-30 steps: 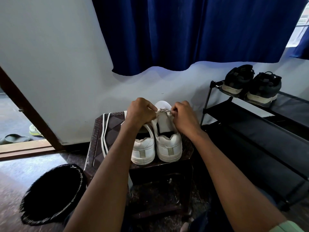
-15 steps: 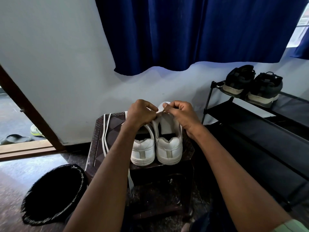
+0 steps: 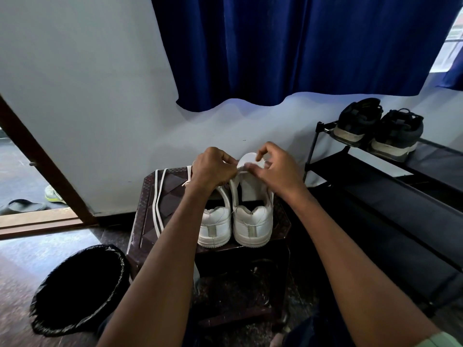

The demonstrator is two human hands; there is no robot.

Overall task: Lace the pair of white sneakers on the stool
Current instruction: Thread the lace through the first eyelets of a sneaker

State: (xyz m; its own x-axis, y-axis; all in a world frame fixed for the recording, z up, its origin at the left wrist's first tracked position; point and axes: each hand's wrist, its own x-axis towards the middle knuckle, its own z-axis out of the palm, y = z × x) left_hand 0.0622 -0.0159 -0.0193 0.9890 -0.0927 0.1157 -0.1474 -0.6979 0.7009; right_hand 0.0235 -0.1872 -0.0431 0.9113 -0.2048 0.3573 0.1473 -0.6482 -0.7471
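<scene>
Two white sneakers stand side by side, heels toward me, on a dark brown stool [image 3: 147,221]: the left sneaker [image 3: 215,226] and the right sneaker [image 3: 253,221]. My left hand [image 3: 213,169] and my right hand [image 3: 278,171] meet over the front of the right sneaker, where both pinch a white lace [image 3: 241,169]. The eyelets are hidden behind my hands. A loose white lace [image 3: 157,204] lies across the stool's left part and hangs over its front edge.
A black bin [image 3: 77,289] lined with a bag stands on the floor at the lower left. A black shoe rack [image 3: 390,186] at the right carries a pair of dark shoes [image 3: 378,128]. A blue curtain [image 3: 300,46] hangs above. An open doorway lies at the left.
My right hand has shifted left and up to meet my left hand at the shoe's front, its fingers spreading slightly. The sneakers and the loose lace stay where they were.
</scene>
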